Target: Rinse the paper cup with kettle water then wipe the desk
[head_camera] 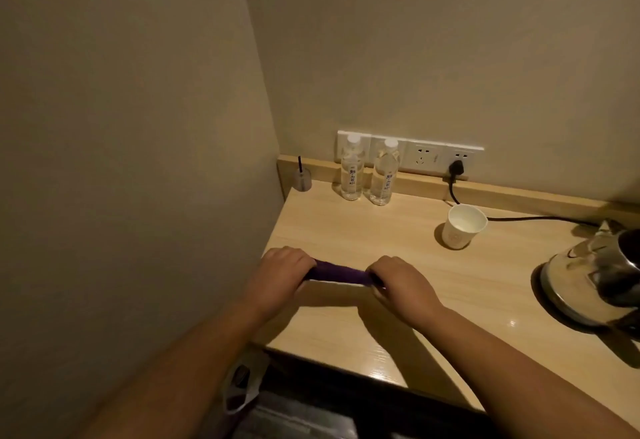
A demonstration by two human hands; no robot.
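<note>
A purple cloth (337, 274), rolled or folded into a narrow strip, lies stretched between my two hands just above the light wooden desk (381, 227). My left hand (280, 272) grips its left end and my right hand (398, 281) grips its right end. A white paper cup (462, 226) stands upright on the desk behind my right hand, apart from both hands. The steel kettle (595, 272) sits on its base at the right edge of the view, partly cut off.
Two clear water bottles (351, 170) (382, 173) stand against the back ledge under a row of wall sockets (422, 156). A black plug and cord (455, 175) run to the kettle. A small holder with a dark stick (302, 178) sits in the left corner. A wall closes the left side.
</note>
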